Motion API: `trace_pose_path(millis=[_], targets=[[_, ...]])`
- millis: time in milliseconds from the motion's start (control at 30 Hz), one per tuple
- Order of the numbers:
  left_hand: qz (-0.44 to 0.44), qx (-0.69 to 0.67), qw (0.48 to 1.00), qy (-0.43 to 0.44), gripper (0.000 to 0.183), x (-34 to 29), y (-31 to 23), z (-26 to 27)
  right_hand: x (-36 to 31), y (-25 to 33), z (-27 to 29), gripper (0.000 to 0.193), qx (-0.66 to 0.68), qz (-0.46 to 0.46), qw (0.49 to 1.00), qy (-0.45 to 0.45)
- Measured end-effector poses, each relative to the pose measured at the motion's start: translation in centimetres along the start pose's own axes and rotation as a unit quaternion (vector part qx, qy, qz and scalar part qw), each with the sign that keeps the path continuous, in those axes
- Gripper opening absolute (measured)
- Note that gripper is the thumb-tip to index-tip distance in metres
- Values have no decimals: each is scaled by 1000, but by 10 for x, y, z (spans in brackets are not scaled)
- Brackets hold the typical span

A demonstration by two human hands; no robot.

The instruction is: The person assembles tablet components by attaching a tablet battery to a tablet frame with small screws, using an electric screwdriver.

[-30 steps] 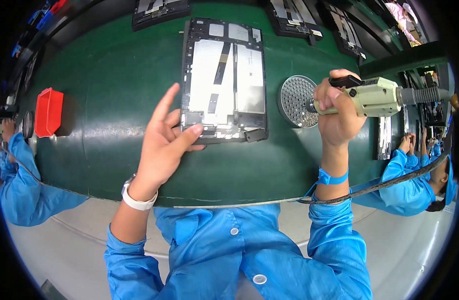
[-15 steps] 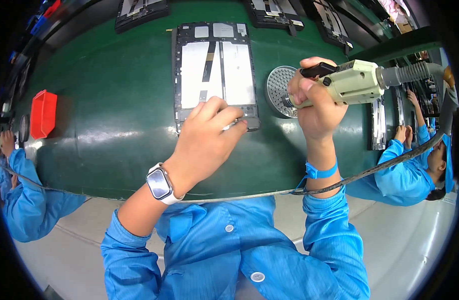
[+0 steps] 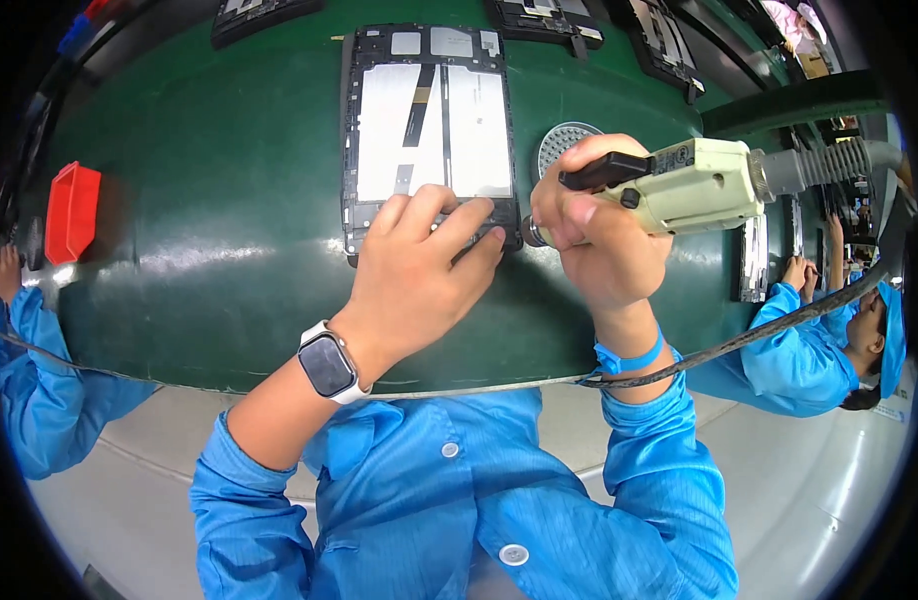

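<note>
An opened tablet (image 3: pixel 479 150) lies face down on the green table, its silver inner plate and dark ribbon cable showing. My left hand (image 3: pixel 419 255) rests over its lower end, fingers bent and pressed onto the dark frame; whatever is under the fingertips is hidden. My right hand (image 3: pixel 604 235) is closed around a pale green electric screwdriver (image 3: pixel 704 185) with a black lever, held nearly level. Its nose points left, close by the tablet's lower right corner; I cannot tell whether the bit touches. Partly behind this hand sits a round grey perforated screw tray (image 3: pixel 559 145).
A red bin (image 3: pixel 72 212) stands at the left. More opened tablets (image 3: pixel 549 25) lie along the far side. The screwdriver's hose runs off right, and a dark cable (image 3: pixel 779 325) crosses my right wrist. Co-workers in blue sit at left and right (image 3: pixel 809 350).
My right hand has brought the screwdriver's nose leftward from the screw tray to the tablet's lower right corner. My left hand stays on the tablet's lower end.
</note>
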State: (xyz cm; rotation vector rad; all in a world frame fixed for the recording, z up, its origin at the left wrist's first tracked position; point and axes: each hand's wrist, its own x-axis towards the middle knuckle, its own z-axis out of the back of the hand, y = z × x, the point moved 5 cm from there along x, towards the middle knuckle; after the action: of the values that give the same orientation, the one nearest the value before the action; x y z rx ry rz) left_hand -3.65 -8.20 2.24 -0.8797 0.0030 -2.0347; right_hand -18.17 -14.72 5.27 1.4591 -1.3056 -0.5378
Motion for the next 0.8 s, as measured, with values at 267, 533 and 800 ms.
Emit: trace_pose_path(millis=[267,533,800], targets=[[-2,-5,1000,-2,26,-2,2,-2,0,-3,2,24,-30,-10,999,8],[1,0,1000,1,26,-1,-1,-1,-1,-4,3,26,-87,10,996,12],[9,-10,1000,4,30,-2,1,-2,28,19,59,25,-36,106,986,-124]])
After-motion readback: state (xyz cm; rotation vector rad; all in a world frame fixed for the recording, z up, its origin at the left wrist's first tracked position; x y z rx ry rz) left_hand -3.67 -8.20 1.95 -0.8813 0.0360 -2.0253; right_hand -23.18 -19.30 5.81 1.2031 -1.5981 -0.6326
